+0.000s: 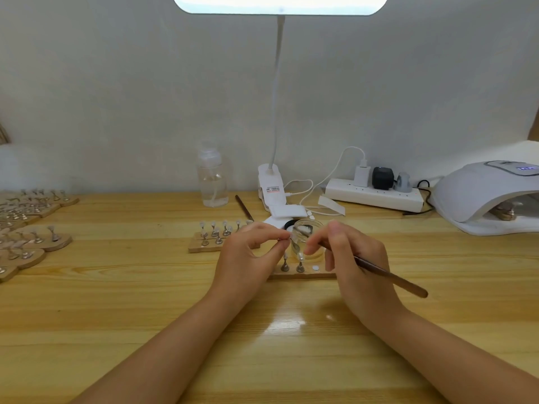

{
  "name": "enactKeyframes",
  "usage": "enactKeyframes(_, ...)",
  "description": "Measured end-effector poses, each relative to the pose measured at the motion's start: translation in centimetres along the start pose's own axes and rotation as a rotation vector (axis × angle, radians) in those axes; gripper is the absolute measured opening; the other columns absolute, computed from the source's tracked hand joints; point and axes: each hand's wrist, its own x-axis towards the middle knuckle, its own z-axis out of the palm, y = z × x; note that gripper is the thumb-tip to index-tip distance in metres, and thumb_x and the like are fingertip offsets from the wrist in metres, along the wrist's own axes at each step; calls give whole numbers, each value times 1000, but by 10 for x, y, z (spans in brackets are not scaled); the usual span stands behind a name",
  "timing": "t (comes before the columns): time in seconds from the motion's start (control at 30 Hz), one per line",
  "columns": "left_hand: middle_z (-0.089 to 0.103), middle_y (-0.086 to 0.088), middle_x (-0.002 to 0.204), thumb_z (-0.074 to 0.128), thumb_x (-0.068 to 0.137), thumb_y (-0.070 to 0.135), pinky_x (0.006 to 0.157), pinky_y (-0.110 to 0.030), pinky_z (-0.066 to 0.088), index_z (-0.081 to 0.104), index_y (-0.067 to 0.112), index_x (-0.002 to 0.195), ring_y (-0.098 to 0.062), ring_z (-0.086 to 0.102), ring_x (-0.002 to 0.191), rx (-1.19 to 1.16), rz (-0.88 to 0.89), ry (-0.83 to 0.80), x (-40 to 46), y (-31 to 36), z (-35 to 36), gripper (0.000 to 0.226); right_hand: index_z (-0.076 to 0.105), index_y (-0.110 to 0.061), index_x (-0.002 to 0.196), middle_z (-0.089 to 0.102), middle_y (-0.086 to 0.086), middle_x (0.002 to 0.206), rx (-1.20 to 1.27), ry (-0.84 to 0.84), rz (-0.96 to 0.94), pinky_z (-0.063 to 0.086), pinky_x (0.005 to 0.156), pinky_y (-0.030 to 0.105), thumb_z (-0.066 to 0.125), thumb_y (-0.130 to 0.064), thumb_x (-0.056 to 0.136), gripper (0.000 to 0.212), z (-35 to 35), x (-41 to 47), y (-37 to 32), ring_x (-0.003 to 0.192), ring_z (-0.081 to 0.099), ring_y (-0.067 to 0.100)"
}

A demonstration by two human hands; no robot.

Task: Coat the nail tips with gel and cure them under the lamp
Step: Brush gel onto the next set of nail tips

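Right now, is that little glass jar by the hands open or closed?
Open. The glass jar has no lid on top, and its black lid lies beside it on the table.

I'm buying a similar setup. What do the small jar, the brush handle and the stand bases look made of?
Small jar: clear glass or plastic, see-through. Brush handle: brown, glossy, probably lacquered wood. Stand base: pale, matte, apparently raw wood.

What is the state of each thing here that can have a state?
desk lamp: switched on.
curing lamp: display lit, a stand inside.
glass jar: lid off.
clear bottle: part full.
left hand: pinches a small stand.
right hand: grips the brush.
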Motion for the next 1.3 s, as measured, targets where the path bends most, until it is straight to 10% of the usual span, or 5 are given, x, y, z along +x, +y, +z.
enactKeyframes(1.3, 64, 24, 74, 72, 74, 8, 80, -9, 43, 65, 38, 74, 8, 60, 82, 8, -28, -17, 0, 2, -1, 32, 60, -16, 56, 57, 4, 46, 152, -8, 8, 37, 52, 8, 31, -42, 86, 48, 0, 0, 1, 44, 52, 2)
